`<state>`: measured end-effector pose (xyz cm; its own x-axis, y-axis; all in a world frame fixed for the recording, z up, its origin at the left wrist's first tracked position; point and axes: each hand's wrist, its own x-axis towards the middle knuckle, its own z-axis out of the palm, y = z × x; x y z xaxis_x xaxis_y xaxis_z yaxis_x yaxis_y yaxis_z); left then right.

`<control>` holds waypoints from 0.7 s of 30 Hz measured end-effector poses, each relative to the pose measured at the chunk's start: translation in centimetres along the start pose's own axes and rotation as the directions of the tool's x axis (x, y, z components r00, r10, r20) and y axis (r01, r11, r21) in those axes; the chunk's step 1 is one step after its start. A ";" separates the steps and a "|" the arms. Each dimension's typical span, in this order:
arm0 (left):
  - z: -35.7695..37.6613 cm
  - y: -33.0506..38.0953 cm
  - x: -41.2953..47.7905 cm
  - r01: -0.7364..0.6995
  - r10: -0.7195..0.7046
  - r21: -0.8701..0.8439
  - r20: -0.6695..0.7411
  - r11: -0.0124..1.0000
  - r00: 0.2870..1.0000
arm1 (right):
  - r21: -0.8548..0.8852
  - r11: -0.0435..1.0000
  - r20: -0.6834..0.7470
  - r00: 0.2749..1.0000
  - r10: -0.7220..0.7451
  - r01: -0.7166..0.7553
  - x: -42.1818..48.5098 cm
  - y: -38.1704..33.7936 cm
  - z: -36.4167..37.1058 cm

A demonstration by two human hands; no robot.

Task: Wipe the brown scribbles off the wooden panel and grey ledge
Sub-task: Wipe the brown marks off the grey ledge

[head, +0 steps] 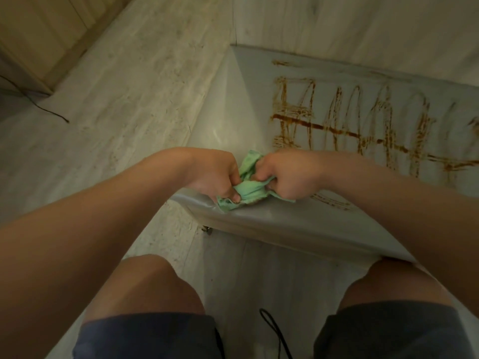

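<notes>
A view looking down from a person's head at their own bare arms, knees and the floor. Both hands meet in the middle of the view over the near edge of a grey ledge point(269, 225). The left hand point(215, 174) and the right hand point(287, 174) each have their fingers curled tightly into a crumpled green cloth point(250, 189), which is bunched between them, its lower corner touching the ledge.

Brown scribbles point(337, 120), tall zigzag strokes crossed by one dark line, cover the grey surface to the right of the hands and beyond them. A smaller patch of brown marks point(334, 200) lies just beside the right wrist. Behind the ledge rises a pale wooden panel point(350, 27); a short brown streak sits near where the two meet.

To the left is pale wood-grain floor point(129, 99), with a light wooden cabinet point(39, 35) in the far corner and a thin black cable point(46, 110) trailing from it. At the bottom are two bare knees and dark shorts point(145, 338), with a black cord point(272, 327) between them.
</notes>
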<state>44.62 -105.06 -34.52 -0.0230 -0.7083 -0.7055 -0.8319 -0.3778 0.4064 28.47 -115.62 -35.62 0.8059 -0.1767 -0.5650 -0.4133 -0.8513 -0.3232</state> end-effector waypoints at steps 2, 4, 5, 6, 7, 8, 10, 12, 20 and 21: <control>0.8 0.8 -0.1 -0.033 0.033 0.039 0.014 0.999 0.999 | 0.008 1.000 0.004 1.000 -0.025 0.025 -0.8 0.3 0.7; 1.4 1.9 -0.2 -0.061 0.059 0.123 0.022 0.990 0.998 | 0.024 0.999 -0.005 0.999 -0.047 0.047 -1.9 0.6 1.1; 1.8 2.7 -0.3 -0.081 0.078 0.170 0.028 0.982 0.997 | 0.032 0.998 -0.010 0.998 -0.056 0.057 -2.6 0.7 1.3; 2.2 3.5 -0.3 -0.106 0.100 0.217 0.035 0.970 0.994 | 0.035 0.997 -0.008 0.998 -0.068 0.068 -3.1 0.8 1.7; 2.8 4.4 -0.4 -0.128 0.120 0.262 0.048 0.957 0.992 | 0.038 0.996 -0.006 0.997 -0.081 0.081 -3.6 1.0 2.0; 3.4 5.4 -0.4 -0.150 0.137 0.298 0.064 0.943 0.988 | 0.033 0.995 0.001 0.996 -0.090 0.090 -4.1 1.2 2.4; 4.2 7.0 -0.9 -0.194 0.168 0.333 0.104 0.923 0.980 | 0.033 0.995 0.026 0.996 -0.091 0.090 -5.5 1.3 2.8; 3.6 7.1 -1.4 -0.206 0.178 0.245 0.131 0.947 0.975 | 0.114 0.993 0.068 0.997 -0.041 0.033 -7.0 1.5 2.0; -3.1 5.2 -2.4 -0.189 0.154 -0.572 -0.109 0.798 0.982 | 0.791 0.606 -0.113 0.956 0.272 -0.079 -10.1 5.1 -2.6; -3.3 5.2 -2.2 -0.203 0.122 -0.611 -0.172 0.765 0.977 | 0.869 0.489 -0.078 0.955 0.286 -0.075 -10.2 5.0 -2.8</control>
<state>42.18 -107.44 -28.92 -0.0283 -0.8412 -0.5400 -0.2927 -0.5096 0.8091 19.33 -119.45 -29.38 0.6846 -0.4510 -0.5726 -0.6312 0.0261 -0.7752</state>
